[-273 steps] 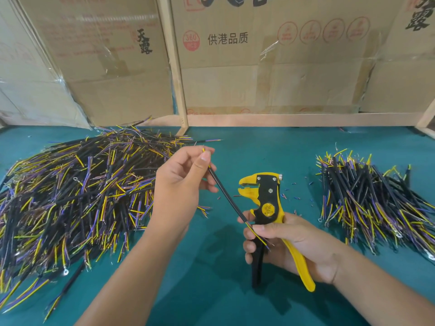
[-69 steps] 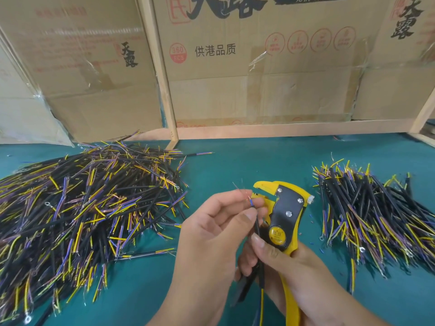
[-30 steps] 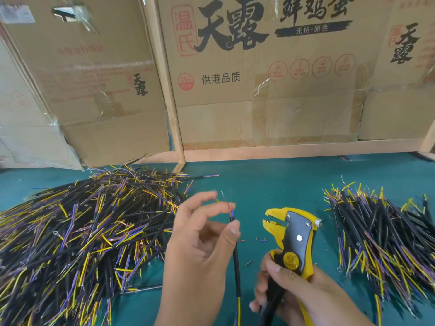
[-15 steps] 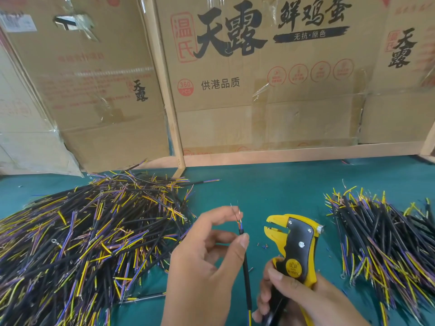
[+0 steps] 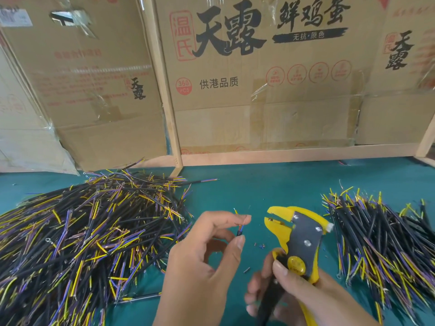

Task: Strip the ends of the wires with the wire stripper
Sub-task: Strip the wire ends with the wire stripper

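Low in the middle of the frame, the left hand (image 5: pixel 204 262) pinches one black wire (image 5: pixel 240 229) between thumb and forefinger, its tip poking up above the fingers with a yellow strand, a blue strand and a bit of bare copper fanned out. The rest of the wire runs down behind the hand and is hidden.

Just to the right of it, the right hand (image 5: pixel 303 300) is wrapped round the handles of the yellow and black wire stripper (image 5: pixel 299 236), thumb pressed on the round yellow pivot. The tool stands upright with its head pointing left toward the wire tip, close beside it but not touching; its jaws stand slightly apart.

A large heap of wires (image 5: pixel 82 243) sprawls over the left side of the green table (image 5: pixel 259 189), and a smaller pile of wires (image 5: pixel 381 243) lies at the right edge. A few tiny insulation scraps (image 5: pixel 259 245) sit on the cloth between the hands. Printed cardboard boxes (image 5: pixel 259 78) and a wooden frame (image 5: pixel 164 90) fill the upper half.
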Tool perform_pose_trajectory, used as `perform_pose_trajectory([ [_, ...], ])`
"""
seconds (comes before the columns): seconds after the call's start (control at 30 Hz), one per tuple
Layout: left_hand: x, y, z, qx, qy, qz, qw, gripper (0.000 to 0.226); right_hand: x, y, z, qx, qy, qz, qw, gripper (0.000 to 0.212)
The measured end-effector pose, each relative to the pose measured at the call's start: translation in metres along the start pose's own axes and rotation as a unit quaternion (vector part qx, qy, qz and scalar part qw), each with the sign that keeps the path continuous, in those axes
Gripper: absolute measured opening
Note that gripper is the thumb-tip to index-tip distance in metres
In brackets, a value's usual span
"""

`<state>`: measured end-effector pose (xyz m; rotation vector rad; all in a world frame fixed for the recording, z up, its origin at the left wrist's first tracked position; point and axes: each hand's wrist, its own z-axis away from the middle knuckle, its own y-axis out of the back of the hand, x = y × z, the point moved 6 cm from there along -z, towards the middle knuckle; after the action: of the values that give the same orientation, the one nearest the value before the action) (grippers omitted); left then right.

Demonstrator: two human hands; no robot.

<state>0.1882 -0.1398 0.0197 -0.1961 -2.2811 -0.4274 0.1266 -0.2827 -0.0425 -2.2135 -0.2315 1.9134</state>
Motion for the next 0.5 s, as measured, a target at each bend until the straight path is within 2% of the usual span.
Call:
perform_pose_trajectory([
  [0.03,0.001,0.001,-0.001,-0.008,-0.011,-0.029,0.999,0.023,-0.005,0.004,0.0,0.01,0.022,0.015,1.0,0.052],
  [0.07,0.002,0.001,-0.002,-0.014,-0.018,-0.045,0.999,0.022,-0.008,0.003,0.001,0.0,0.027,0.001,1.0,0.057],
  [0.13,0.004,0.002,-0.003,-0.027,-0.026,-0.045,0.998,0.02,-0.009,-0.003,0.003,-0.05,-0.011,-0.047,0.998,0.05],
  [0.17,0.004,0.002,-0.004,-0.034,-0.032,-0.042,0.998,0.019,-0.009,-0.004,0.004,-0.061,-0.03,-0.054,0.996,0.035],
  [0.23,0.006,0.002,-0.004,-0.041,-0.044,-0.038,0.997,0.019,-0.004,0.0,0.004,-0.041,-0.07,-0.036,0.996,0.018],
  [0.5,0.014,-0.002,-0.005,-0.092,-0.122,-0.098,0.983,0.024,-0.012,0.011,0.008,-0.061,-0.148,-0.016,0.987,0.018],
])
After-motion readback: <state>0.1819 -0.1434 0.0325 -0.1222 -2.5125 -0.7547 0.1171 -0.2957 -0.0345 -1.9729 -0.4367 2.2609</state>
